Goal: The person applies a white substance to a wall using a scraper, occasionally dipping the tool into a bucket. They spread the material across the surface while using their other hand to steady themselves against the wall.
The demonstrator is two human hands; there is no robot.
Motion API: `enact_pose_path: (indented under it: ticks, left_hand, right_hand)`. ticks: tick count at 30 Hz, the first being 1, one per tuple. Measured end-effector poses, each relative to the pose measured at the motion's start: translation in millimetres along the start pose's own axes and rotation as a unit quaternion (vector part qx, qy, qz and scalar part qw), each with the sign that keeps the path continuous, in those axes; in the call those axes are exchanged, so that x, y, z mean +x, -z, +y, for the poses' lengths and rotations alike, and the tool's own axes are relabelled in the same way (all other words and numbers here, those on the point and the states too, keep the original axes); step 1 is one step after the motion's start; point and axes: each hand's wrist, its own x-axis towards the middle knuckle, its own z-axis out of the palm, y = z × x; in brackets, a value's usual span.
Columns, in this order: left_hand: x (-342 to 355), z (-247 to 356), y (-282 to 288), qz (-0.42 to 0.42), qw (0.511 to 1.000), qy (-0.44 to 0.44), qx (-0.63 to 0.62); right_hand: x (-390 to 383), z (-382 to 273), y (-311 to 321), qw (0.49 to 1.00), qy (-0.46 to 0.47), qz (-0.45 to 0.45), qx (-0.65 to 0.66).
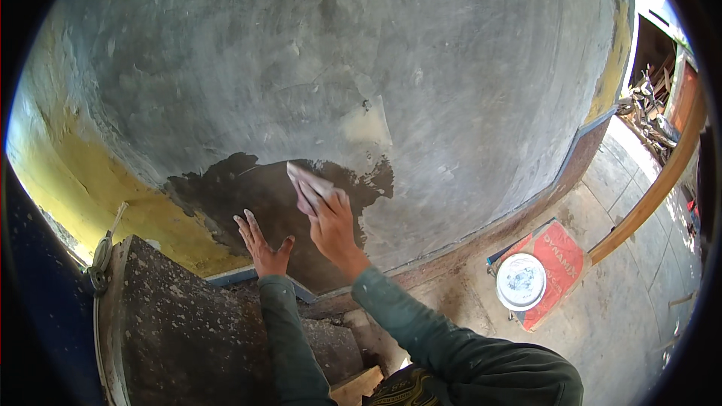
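Note:
My right hand [335,233] is closed on a flat, pale pinkish piece [304,183], whose kind is blurred. One corner of it meets the grey plastered wall [248,98] at the upper part of a dark, damp-looking patch [259,188]. To the left, my left hand [265,248] has its fingers spread over the lower part of the same patch and holds nothing. Whether its fingertips press on the wall I cannot tell. Above the patch, a lighter square-edged area [366,124] shows on the wall.
Yellow paint [143,218] covers the wall's lower left. A dark, speckled slab [188,323] stands at the lower left, below a cord with a metal fitting [101,259]. On the tiled floor at right, a round white container [520,282] sits on a red sack [560,256], near a curved wooden bar [654,207].

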Motion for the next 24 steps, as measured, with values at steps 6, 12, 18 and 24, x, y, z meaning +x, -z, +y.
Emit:
enact_pose_path:
  ticks: [6,12,18,24]
  left_hand:
    - [2.6,18.4,-5.1,-0.017,0.999,0.005,-0.032]
    - [2.3,5.8,-2.4,-0.021,0.999,0.011,-0.030]
    - [-0.4,0.5,-2.7,-0.003,1.000,0.000,-0.031]
    - [0.1,10.7,-4.5,-0.015,0.999,0.017,-0.036]
  right_hand:
    - [-16.9,96.9,43.5,0.868,-0.329,0.333,0.165]
    - [43.7,68.9,29.6,0.896,-0.246,0.346,0.128]
    - [103.0,5.5,43.9,0.927,-0.173,0.320,0.091]
    - [120.4,-35.9,31.5,0.977,-0.038,0.209,0.000]
